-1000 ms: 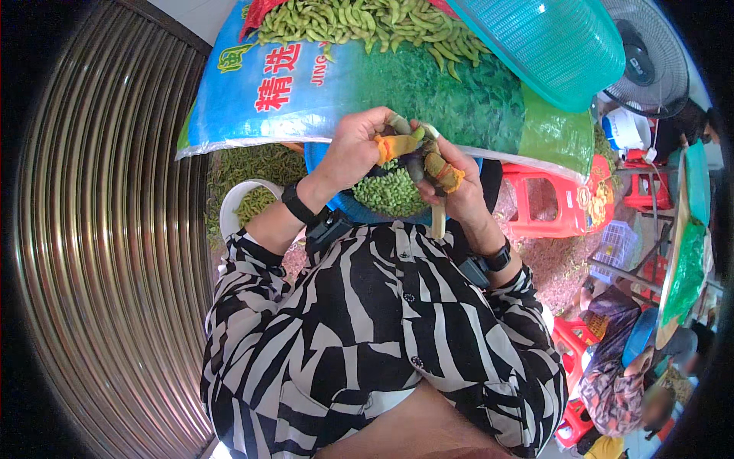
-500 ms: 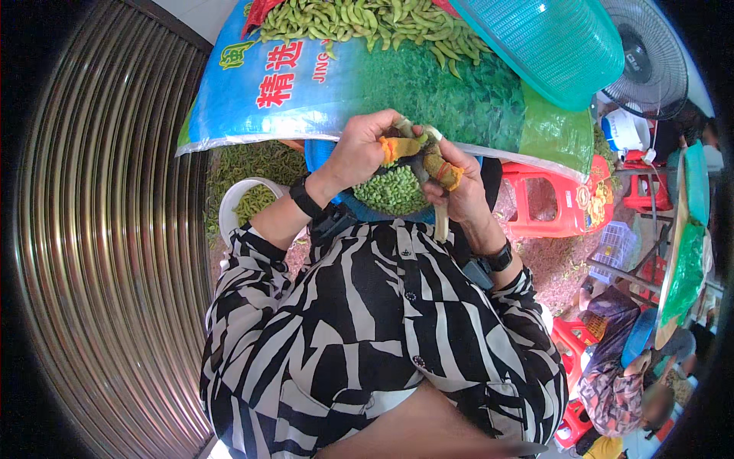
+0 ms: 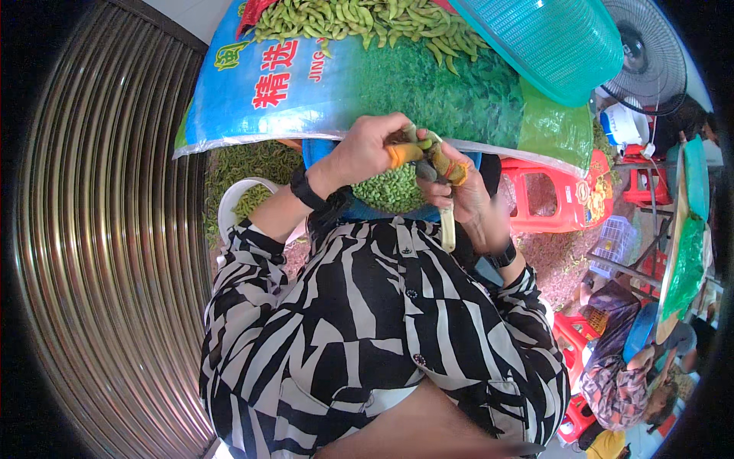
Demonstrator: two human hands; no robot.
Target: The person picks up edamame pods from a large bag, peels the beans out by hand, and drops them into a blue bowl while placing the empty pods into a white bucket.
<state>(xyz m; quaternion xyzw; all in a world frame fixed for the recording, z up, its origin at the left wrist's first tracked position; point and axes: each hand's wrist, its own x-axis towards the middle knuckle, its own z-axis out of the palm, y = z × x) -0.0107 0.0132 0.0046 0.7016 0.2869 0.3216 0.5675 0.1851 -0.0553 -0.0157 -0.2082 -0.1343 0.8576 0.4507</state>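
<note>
My left hand pinches one end of a green bean pod, its fingertips wrapped in yellow-orange finger covers. Close against it, my right hand is closed, with stained covers on its fingers too. A slim cream-coloured handle sticks out below the right hand's fingers; whatever tool it belongs to is hidden in the grip. Directly beneath both hands, shelled green beans fill a blue basin in front of my body.
A printed plastic sack spreads ahead, piled with bean pods. A teal basket and a fan stand far right. Red stools are at right, a white bucket at left, beside a ribbed shutter. Another person sits lower right.
My hands have turned slightly, and the green pod between them shows more clearly. The cream handle under my right hand has swung a little right and downward.
</note>
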